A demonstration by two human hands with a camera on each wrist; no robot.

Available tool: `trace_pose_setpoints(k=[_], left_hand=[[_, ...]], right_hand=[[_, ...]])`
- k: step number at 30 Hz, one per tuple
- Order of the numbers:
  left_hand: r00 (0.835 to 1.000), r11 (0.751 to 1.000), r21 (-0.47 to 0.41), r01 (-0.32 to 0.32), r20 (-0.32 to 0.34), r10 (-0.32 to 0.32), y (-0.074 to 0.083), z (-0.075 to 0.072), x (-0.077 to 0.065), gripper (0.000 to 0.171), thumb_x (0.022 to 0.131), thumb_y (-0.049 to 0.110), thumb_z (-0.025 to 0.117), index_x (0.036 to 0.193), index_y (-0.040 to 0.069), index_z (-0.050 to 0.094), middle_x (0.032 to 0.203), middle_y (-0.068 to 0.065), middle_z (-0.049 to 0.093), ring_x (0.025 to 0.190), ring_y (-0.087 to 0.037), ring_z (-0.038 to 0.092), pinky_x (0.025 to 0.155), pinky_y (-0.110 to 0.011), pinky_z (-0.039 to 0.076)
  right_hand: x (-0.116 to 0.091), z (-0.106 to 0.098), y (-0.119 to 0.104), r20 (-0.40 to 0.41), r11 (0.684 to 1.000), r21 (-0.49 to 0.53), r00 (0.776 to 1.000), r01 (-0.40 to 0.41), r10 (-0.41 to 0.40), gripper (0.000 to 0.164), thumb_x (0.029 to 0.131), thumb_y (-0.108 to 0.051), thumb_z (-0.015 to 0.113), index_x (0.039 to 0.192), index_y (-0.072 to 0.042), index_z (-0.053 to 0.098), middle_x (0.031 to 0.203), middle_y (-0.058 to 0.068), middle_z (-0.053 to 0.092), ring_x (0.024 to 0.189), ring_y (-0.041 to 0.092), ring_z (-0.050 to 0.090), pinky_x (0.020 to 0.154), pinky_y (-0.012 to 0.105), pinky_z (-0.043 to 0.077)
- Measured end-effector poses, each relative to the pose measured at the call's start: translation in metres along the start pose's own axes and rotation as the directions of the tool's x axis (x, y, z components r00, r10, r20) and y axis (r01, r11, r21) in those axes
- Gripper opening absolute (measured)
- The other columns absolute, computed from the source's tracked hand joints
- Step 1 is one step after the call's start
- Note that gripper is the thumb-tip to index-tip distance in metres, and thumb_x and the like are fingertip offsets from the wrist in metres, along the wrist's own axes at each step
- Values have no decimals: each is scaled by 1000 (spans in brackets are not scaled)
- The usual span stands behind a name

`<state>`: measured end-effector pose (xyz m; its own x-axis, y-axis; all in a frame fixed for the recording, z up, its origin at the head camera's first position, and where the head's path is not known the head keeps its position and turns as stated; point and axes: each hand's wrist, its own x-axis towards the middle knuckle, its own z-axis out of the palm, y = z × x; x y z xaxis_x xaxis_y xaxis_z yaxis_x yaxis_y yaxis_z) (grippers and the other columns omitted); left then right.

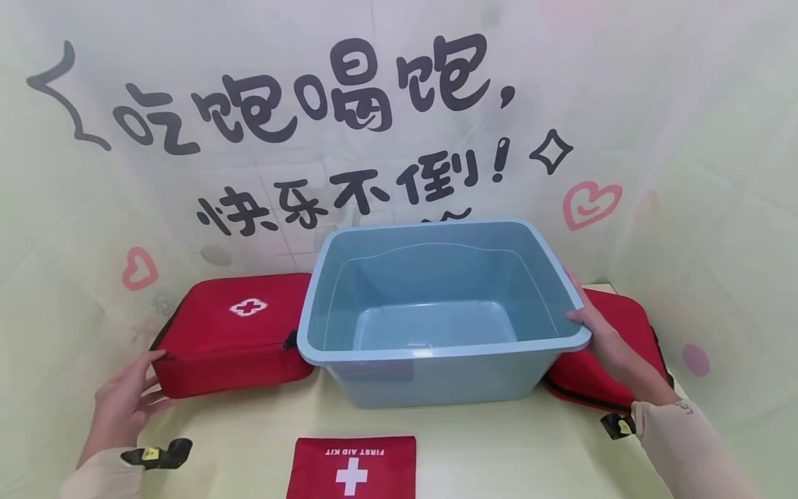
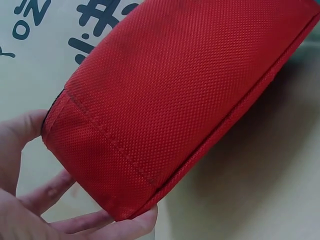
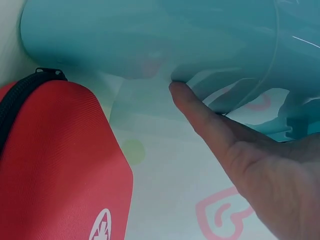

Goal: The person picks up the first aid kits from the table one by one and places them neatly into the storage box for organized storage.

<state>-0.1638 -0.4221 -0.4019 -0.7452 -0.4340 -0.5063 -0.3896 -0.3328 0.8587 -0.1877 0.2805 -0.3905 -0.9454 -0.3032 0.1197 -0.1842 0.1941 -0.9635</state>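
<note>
A light blue plastic basin [image 1: 436,378] stands tilted toward me at the middle of the table, its inside bare. My right hand [image 1: 601,339] grips its right rim, thumb over the edge; in the right wrist view, fingers [image 3: 200,112] lie along its outer wall. To the left is a red first-aid bag [image 1: 231,364] with a white-edged cross on top. My left hand [image 1: 127,402] holds its near left corner, the thumb at the upper edge and fingers beneath, as the left wrist view shows the bag [image 2: 165,100] close up.
A second red bag [image 1: 607,353] with a black zip lies at the right, partly behind my right forearm. Near the front edge lies a flat red pouch [image 1: 380,478] printed FIRST AID KIT. A pale printed curtain [image 1: 399,152] hangs behind the table [image 1: 486,450].
</note>
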Motion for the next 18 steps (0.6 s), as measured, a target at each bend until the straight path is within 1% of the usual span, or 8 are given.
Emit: trace_pose_setpoints(k=[3,8,10,12,15,18], left_hand=[[1000,1000,-24,-1,-9,1,2,0,-2,15,83,41,80,78,33,68,73,9,66,66,-19,69,63,-44,61],[1000,997,-75,7,-26,-9,7,-2,-7,15,82,41,81,79,32,69,73,7,66,66,-19,68,64,-44,61],[999,995,-98,8,-33,-12,10,-3,-9,16,80,41,83,83,33,69,73,6,66,66,-21,68,64,-44,61],[999,994,-105,0,-32,-4,15,-3,-12,21,78,41,85,90,35,68,73,7,65,66,-22,68,64,-44,61],[1000,992,-119,-27,-7,26,20,-4,-17,30,77,42,85,100,37,67,76,8,66,67,-21,69,65,-44,61],[997,987,-147,-56,38,62,24,-5,-23,31,78,39,84,104,36,67,78,9,68,69,-21,70,66,-45,61]], right_hand=[[0,1,0,-5,1000,4,1000,-3,3,82,98,-18,46,158,-40,-5,161,13,5,136,33,20,97,50,42],[0,1,1,0,1000,8,1000,3,-3,81,99,-18,44,158,-40,-6,161,15,4,136,36,18,96,48,42],[0,1,1,-1,1000,7,1000,5,-5,81,99,-18,44,158,-40,-6,161,14,3,137,37,18,96,47,42],[0,1,0,-3,1000,4,1000,8,-8,81,99,-18,44,159,-40,-6,162,14,4,136,36,18,96,47,42],[0,1,0,-4,1000,0,1000,12,-12,80,100,-18,44,159,-40,-6,162,14,4,136,34,19,96,46,42],[0,1,0,-2,1000,2,1000,13,-13,80,100,-18,44,159,-40,-6,162,14,4,136,34,19,96,44,42]])
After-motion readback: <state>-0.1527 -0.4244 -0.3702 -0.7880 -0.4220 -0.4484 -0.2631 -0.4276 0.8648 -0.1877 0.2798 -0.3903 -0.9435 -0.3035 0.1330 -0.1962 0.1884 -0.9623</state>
